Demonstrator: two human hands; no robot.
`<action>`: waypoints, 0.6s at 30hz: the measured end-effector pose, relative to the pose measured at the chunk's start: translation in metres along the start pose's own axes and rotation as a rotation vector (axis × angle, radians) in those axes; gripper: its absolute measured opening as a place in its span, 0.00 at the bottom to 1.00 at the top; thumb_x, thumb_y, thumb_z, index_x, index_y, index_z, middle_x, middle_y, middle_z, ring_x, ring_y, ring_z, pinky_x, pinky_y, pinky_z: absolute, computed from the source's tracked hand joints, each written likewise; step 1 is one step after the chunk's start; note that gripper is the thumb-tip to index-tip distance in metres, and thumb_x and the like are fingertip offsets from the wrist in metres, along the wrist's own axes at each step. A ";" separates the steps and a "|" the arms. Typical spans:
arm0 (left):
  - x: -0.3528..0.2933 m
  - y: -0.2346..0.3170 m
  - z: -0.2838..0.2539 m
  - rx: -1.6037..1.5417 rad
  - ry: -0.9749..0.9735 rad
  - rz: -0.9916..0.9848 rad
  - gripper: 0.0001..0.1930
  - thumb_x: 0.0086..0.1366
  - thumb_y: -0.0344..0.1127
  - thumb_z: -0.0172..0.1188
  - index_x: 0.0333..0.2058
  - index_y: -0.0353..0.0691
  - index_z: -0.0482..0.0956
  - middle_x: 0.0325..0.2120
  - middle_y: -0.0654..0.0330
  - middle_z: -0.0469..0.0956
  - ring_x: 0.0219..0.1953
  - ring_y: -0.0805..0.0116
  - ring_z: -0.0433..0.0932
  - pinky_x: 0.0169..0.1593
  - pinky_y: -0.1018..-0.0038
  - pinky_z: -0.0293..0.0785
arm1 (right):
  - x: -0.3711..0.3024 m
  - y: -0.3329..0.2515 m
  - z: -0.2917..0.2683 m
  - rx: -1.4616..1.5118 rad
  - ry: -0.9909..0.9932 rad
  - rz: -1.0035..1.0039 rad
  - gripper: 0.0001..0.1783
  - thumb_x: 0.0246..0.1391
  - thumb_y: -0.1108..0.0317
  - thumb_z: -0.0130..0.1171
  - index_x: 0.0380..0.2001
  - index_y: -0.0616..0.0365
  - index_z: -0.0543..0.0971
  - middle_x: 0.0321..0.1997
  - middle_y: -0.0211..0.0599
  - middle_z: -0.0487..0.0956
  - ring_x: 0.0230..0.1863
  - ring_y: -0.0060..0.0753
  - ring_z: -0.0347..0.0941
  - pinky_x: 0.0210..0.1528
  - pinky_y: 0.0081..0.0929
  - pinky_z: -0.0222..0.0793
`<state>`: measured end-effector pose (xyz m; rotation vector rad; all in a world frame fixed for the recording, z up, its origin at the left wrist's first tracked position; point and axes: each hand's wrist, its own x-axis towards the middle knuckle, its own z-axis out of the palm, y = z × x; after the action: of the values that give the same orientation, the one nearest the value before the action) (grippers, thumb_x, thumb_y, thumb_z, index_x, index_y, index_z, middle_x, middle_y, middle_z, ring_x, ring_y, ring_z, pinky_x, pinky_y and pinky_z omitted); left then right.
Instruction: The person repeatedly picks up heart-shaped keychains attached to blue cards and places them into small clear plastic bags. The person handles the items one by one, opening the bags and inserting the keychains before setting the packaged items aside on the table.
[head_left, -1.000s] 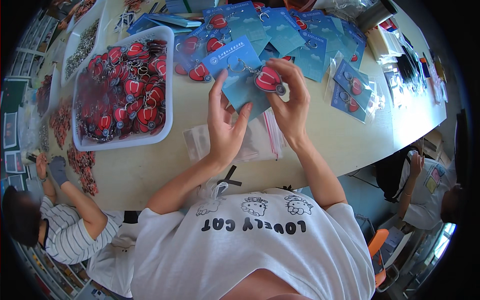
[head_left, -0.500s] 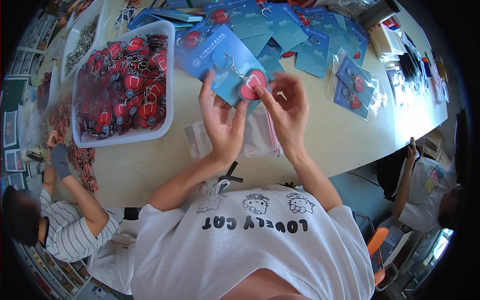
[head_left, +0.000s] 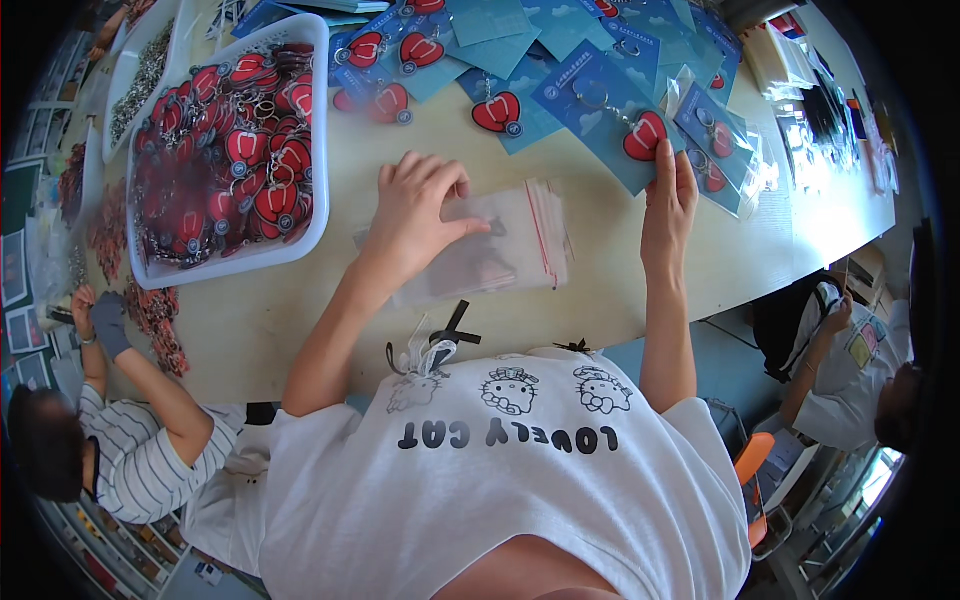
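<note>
My right hand [head_left: 670, 200] pinches the lower edge of a blue card [head_left: 588, 125] between thumb and fingers. On that card lies a red heart keychain [head_left: 645, 136] with a silver ring, close to my thumb. My left hand [head_left: 415, 215] is held with its thumb and fingers apart and nothing in them. It hovers over the left part of a stack of clear zip bags [head_left: 500, 265], whose red-lined ends point right. The bags lie on the table [head_left: 600, 290] in front of me.
A white plastic tub [head_left: 321, 150] full of red heart keychains stands on the left, beside a tray of metal rings [head_left: 145, 85]. Blue cards [head_left: 490, 60] with keychains spread across the back. Bagged cards [head_left: 715, 150] lie at right. Other people sit at both sides.
My right hand has carried the card and keychain to the right. My left hand has let go of the card and moved left and down over the bags.
</note>
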<state>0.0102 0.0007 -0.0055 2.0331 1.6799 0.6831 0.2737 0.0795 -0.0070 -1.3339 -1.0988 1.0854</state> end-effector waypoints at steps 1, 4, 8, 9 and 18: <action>0.002 0.001 -0.004 -0.071 -0.041 -0.036 0.17 0.46 0.34 0.73 0.31 0.40 0.72 0.26 0.63 0.71 0.33 0.64 0.69 0.46 0.68 0.61 | -0.001 0.006 -0.003 -0.033 -0.001 -0.017 0.17 0.64 0.56 0.51 0.24 0.53 0.70 0.23 0.15 0.59 0.26 0.10 0.46 0.26 0.16 0.42; 0.007 0.000 -0.004 -0.225 -0.013 -0.014 0.14 0.47 0.30 0.71 0.25 0.36 0.72 0.21 0.63 0.71 0.29 0.65 0.70 0.41 0.72 0.64 | -0.006 0.009 -0.008 -0.088 0.012 0.032 0.18 0.64 0.56 0.52 0.23 0.54 0.69 0.23 0.15 0.58 0.27 0.10 0.46 0.27 0.16 0.42; 0.006 0.002 -0.011 -0.336 -0.002 -0.036 0.09 0.49 0.28 0.70 0.24 0.32 0.77 0.20 0.62 0.72 0.26 0.69 0.70 0.31 0.75 0.65 | -0.007 0.012 -0.018 -0.121 -0.065 0.035 0.17 0.64 0.57 0.51 0.24 0.54 0.69 0.23 0.15 0.58 0.27 0.10 0.47 0.28 0.15 0.44; 0.005 0.001 -0.013 -0.353 -0.026 -0.062 0.08 0.49 0.27 0.69 0.26 0.33 0.79 0.20 0.62 0.72 0.25 0.71 0.69 0.31 0.75 0.65 | -0.007 0.011 -0.021 -0.091 -0.094 0.027 0.17 0.64 0.57 0.51 0.24 0.54 0.69 0.24 0.16 0.58 0.27 0.10 0.48 0.28 0.15 0.44; 0.004 0.000 -0.019 -0.472 -0.076 -0.185 0.13 0.54 0.23 0.65 0.40 0.38 0.83 0.24 0.64 0.76 0.24 0.82 0.67 0.29 0.81 0.66 | 0.009 0.008 -0.042 -0.255 -0.268 -0.037 0.14 0.65 0.59 0.51 0.27 0.56 0.70 0.24 0.15 0.59 0.27 0.09 0.49 0.27 0.13 0.44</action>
<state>-0.0006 0.0050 0.0099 1.5369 1.4703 0.8332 0.3171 0.0813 -0.0130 -1.3847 -1.4947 1.1484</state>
